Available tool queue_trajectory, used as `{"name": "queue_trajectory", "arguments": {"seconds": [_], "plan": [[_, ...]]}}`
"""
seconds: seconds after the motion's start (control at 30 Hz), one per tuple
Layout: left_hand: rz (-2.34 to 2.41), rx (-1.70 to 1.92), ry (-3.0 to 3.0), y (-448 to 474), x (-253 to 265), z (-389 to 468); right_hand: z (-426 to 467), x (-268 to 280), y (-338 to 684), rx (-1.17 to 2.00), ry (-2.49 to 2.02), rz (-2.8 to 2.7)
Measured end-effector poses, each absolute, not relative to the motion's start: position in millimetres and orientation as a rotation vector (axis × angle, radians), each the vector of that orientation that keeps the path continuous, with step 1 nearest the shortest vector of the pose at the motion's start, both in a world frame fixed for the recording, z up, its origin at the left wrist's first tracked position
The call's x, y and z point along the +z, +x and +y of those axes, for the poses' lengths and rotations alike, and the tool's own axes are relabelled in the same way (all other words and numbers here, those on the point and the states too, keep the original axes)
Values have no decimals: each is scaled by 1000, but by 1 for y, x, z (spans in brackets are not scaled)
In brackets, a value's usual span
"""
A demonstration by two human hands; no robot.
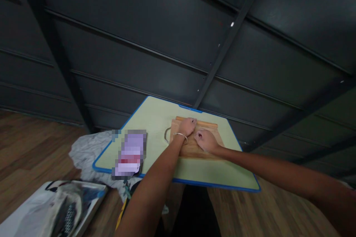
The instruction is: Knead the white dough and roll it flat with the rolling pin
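Note:
A wooden board (191, 152) with a metal handle (167, 135) at its left side lies flat on a small pale table (158, 114) with a blue rim. A narrow wooden strip (207, 123) runs along the board's far edge; whether it is part of the board I cannot tell. My left hand (188, 126), with a bangle at the wrist, is over the board near the strip, its fingers curled closed. Closer to me and to the right, my right hand (206, 140) rests at the board, fingers bent inward. Anything inside either hand is hidden or too small to make out.
A phone (130, 153) with a blurred screen lies at the table's left edge. Crumpled pale cloth (91, 152) sits on the floor beside the table. A white tray or box (30, 207) with a bag is at lower left. Dark metal panels (155, 55) rise behind the table.

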State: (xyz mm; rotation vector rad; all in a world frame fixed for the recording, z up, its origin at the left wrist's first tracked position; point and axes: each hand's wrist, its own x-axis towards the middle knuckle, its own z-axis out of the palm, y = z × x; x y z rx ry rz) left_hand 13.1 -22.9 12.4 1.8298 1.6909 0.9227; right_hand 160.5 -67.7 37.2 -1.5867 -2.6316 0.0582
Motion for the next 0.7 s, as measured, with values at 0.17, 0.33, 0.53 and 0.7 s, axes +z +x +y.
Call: {"name": "queue_trajectory", "arguments": {"seconds": [0.17,0.33,0.53,0.7], "plan": [[1677,970,1768,14,10,-25,-67,43,160,-105,-1465,-2861],[1620,1038,1750,21,20,-16,-47,50,164,-80,-1302,-2938],[1543,1092,1766,18,9,-10,-46,48,159,-92,-1295,-2922],[1508,1138,1669,2,-11,-8,-60,34,143,-73,-1275,-2827]]}}
